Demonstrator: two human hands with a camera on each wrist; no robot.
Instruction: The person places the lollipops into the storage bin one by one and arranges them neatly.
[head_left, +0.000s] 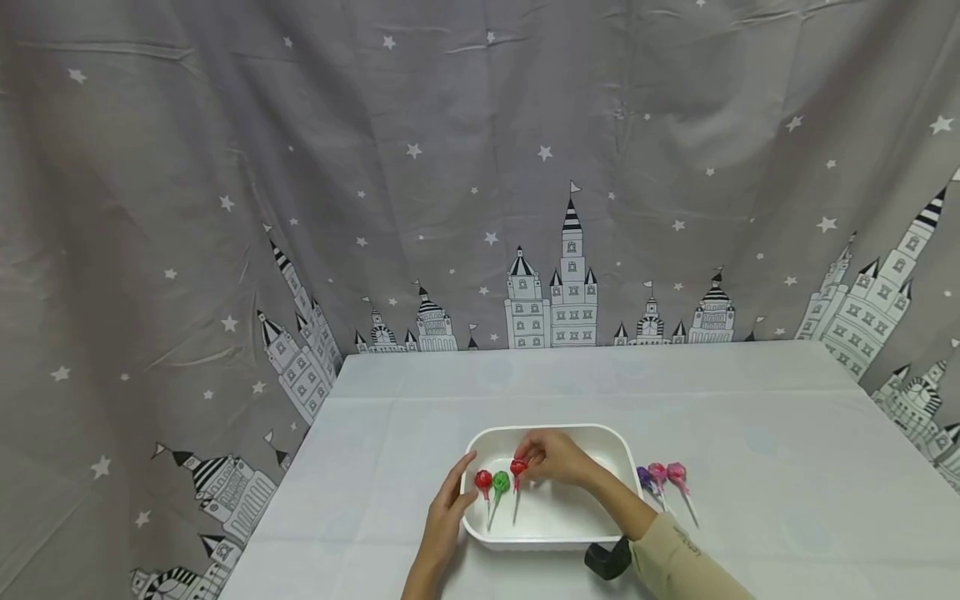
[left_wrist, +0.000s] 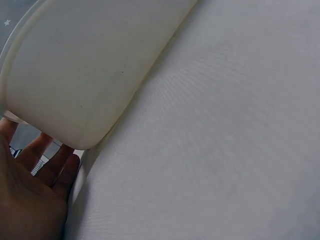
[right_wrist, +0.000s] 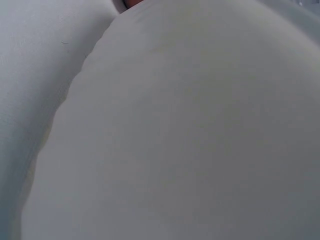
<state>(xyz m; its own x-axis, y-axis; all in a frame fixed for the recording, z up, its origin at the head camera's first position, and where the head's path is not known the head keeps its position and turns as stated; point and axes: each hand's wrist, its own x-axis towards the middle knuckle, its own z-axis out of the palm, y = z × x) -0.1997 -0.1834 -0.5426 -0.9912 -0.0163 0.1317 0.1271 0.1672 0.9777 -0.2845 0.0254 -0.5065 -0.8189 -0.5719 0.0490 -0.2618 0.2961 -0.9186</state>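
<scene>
Red lollipop (head_left: pixel 518 468), its stick pointing to the near edge of the white tray (head_left: pixel 551 543), is pinched at the head by the fingers of the right hand (head_left: pixel 557 457), over the tray's floor and left of its middle. Along the tray's left edge lie two more: another red one (head_left: pixel 483 481) and, just beside it, a green one (head_left: pixel 500 482). The left hand (head_left: pixel 442 521) rests against that left edge, its fingers extended and not curled round anything. The hands are apart. Past the tray's right edge, on the table (head_left: pixel 787 467), are two pink lollipops (head_left: pixel 667 473) and some purple (head_left: pixel 643 477), partly hidden, so I can't swear to the count. I'd judge it roughly halfway: two laid in the tray, one in hand, those at the right left to do.
</scene>
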